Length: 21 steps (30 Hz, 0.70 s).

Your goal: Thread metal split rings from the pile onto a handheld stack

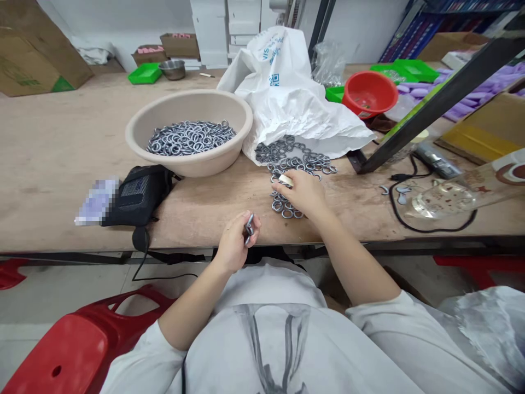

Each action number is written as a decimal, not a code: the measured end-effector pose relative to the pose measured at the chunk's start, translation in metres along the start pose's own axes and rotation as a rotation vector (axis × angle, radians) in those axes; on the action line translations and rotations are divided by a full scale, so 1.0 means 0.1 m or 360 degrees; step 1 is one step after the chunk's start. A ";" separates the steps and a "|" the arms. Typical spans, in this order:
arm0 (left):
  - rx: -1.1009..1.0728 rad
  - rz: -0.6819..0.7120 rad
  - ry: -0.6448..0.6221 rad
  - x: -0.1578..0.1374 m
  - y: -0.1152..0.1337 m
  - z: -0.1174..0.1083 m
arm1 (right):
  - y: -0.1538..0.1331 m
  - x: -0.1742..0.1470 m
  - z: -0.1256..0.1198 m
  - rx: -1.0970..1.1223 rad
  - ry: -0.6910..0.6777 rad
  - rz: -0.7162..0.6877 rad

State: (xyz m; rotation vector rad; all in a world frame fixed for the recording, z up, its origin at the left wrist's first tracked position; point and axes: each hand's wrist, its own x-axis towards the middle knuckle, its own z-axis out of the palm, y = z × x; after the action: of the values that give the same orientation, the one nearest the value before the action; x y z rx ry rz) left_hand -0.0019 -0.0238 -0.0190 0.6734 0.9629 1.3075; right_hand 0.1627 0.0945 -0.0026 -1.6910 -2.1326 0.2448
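My left hand (237,241) is closed around a few grey metal rings (249,227) just above the front edge of the table. Over a loose pile of the same rings (282,206), my right hand (305,192) reaches down with its fingers drawn together. A short whitish piece (286,180) shows at its fingertips; whether it is held or worn on a finger I cannot tell. More rings (283,149) spill from the mouth of a white woven sack (283,104). Behind my left hand, a beige basin (191,164) holds a large heap of rings.
A black pouch (141,197) with a cable lies at the left. To the right, a dark metal post (435,104) slants over the table near a glass jug (447,200). A red bowl (369,93) and green trays (145,73) stand further back. A red stool (61,350) is below left.
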 end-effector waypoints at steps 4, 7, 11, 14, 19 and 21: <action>-0.0238 -0.0194 0.0008 0.05 0.07 -0.04 | -0.10 0.22 0.08 -0.0397 -0.0272 -0.0015; -0.0273 -0.0249 0.0009 0.06 0.10 -0.08 | -0.11 0.25 0.13 -0.0406 -0.0272 -0.0014; -0.0048 -0.0085 0.0102 0.13 0.09 -0.11 | -0.07 0.13 0.07 0.0232 -0.0331 -0.0111; 0.0195 0.0162 0.0120 0.20 0.05 -0.13 | -0.12 -0.07 -0.01 0.1021 -0.0634 -0.0191; 0.0724 0.0487 -0.0070 0.23 0.01 -0.11 | -0.33 -0.38 -0.05 0.1607 -0.0762 -0.0284; 0.0640 0.0423 -0.0083 0.20 -0.01 -0.08 | -0.39 -0.48 -0.01 0.1724 -0.0639 -0.0223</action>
State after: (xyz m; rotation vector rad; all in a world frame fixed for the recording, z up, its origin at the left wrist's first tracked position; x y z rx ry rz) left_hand -0.0083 -0.0052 -0.0274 1.1716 1.1347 1.3282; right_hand 0.1368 0.0388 0.0036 -0.8724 -1.7490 1.4716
